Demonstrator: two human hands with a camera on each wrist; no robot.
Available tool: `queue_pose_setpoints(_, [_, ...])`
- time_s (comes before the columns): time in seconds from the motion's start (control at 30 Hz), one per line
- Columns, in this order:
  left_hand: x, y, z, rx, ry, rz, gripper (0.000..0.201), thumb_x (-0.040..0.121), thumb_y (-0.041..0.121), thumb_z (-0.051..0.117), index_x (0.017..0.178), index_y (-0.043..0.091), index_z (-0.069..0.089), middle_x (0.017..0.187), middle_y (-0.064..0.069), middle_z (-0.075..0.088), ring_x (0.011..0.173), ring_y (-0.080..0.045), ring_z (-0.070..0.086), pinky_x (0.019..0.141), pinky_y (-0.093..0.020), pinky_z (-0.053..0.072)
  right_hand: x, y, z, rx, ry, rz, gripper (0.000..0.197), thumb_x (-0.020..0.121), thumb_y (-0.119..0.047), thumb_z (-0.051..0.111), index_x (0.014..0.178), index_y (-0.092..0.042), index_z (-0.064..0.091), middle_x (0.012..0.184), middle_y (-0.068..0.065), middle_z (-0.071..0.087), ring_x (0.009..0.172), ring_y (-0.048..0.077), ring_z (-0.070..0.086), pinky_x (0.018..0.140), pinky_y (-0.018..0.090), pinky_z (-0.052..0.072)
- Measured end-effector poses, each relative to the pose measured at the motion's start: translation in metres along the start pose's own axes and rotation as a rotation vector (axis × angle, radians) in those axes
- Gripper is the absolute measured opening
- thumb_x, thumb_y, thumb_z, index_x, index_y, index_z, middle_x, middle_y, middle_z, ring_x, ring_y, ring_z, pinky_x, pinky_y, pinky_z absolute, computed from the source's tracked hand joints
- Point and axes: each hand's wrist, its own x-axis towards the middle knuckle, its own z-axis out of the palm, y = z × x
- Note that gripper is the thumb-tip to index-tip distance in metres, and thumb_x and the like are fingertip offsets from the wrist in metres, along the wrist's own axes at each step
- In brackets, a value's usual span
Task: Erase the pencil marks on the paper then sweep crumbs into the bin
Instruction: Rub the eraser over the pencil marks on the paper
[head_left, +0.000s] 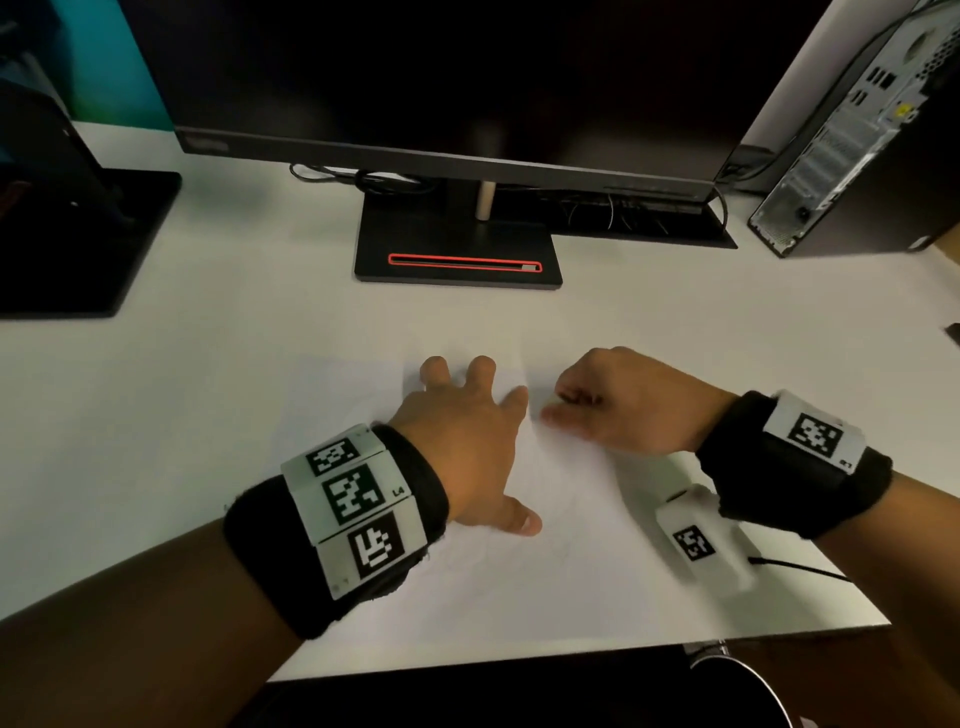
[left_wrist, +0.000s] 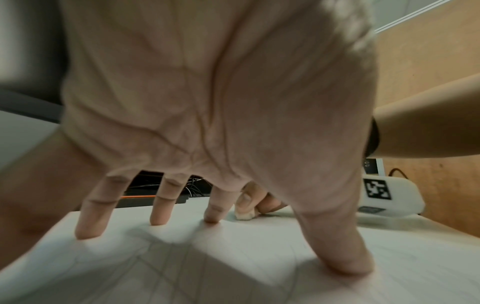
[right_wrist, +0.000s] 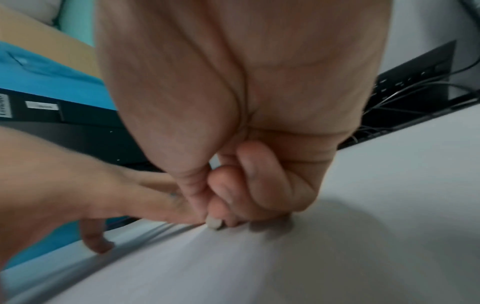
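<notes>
The paper (head_left: 545, 499) is pinned flat on the surface (head_left: 208, 364) by the spread left hand (head_left: 467, 447), while a small eraser (left_wrist: 245, 216) is pinched in the right hand (head_left: 618, 400) against it. Faint pencil lines (left_wrist: 166, 265) are seen under the left palm, so erasing is judged unfinished. Sweeping is not yet begun, and only a dark rim that may be the bin (head_left: 748, 680) is seen below the surface edge.

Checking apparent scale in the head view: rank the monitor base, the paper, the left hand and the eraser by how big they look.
1. paper
2. monitor base
3. left hand
4. eraser: hidden inside the right hand in this view, so unranked.

Head view looks down over the desk (head_left: 208, 364); both wrist views sit close, low; all share the paper (head_left: 519, 597)
</notes>
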Motion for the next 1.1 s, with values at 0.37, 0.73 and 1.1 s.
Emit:
queue_pose_setpoints(0.37, [0.001, 0.000, 0.002, 0.026, 0.014, 0.006, 0.116, 0.072, 0.084, 0.061, 0.158, 0.030, 0.005, 0.157, -0.006, 0.010, 0.140, -0.046, 0.014, 0.086, -0.043, 0.049, 0.004, -0.001, -0.005, 0.082, 0.002, 0.137, 0.050, 0.099, -0.037, 0.056, 0.058, -0.009, 0.047, 0.058, 0.007, 0.054, 0.052, 0.017, 0.043, 0.055, 0.031, 0.037])
queue_pose_setpoints(0.73, [0.001, 0.000, 0.001, 0.026, 0.006, 0.004, 0.116, 0.072, 0.084, 0.060, 0.159, 0.031, 0.003, 0.158, -0.006, 0.007, 0.141, -0.047, 0.012, 0.085, -0.041, 0.046, 0.001, -0.006, -0.002, 0.104, -0.077, 0.125, 0.051, 0.099, -0.037, 0.057, 0.058, -0.009, 0.045, 0.054, 0.005, 0.043, 0.050, 0.018, 0.038, 0.053, 0.030, 0.034])
queue_pose_setpoints(1.1, [0.001, 0.000, 0.001, 0.022, -0.003, 0.003, 0.118, 0.072, 0.084, 0.060, 0.159, 0.029, 0.001, 0.158, -0.007, 0.006, 0.141, -0.047, 0.011, 0.087, -0.043, 0.049, -0.010, 0.000, -0.002, 0.089, -0.116, 0.111, 0.053, 0.098, -0.042, 0.058, 0.063, -0.004, 0.046, 0.056, 0.002, 0.042, 0.052, 0.016, 0.036, 0.056, 0.032, 0.035])
